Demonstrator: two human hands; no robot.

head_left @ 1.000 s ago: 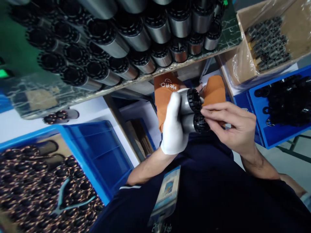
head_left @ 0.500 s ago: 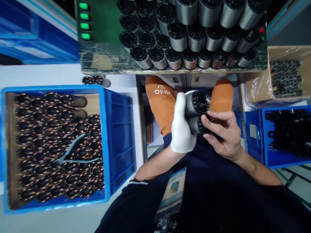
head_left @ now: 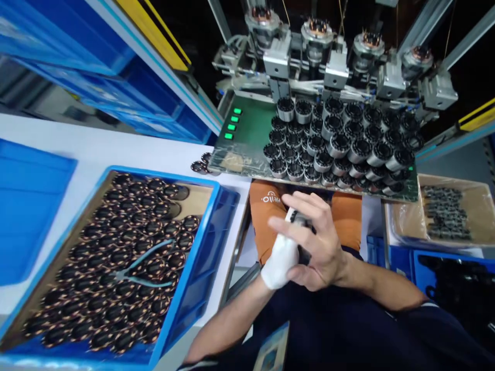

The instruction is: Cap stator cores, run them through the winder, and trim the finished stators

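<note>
My left hand [head_left: 281,257], in a white glove, holds metal cylinders with black toothed ends [head_left: 300,221] above my lap; they are largely hidden behind the other hand. My bare right hand [head_left: 315,239] lies over them with its fingers spread, blurred by motion; whether it touches them is hard to tell. Beyond the hands, rows of similar silver cylinders [head_left: 339,144] stand on a green board [head_left: 255,123].
At the left, a blue crate [head_left: 222,232] holds many copper-wound rings and pliers [head_left: 145,257]. Behind the board stands a winding machine [head_left: 278,59]. On the right are a cardboard box [head_left: 479,206] of small parts and a blue bin [head_left: 421,273] with black parts.
The view has tilted up and turned, bringing the machine into sight. My right hand has moved from pinching at the cylinders' ends to lying spread across them.
</note>
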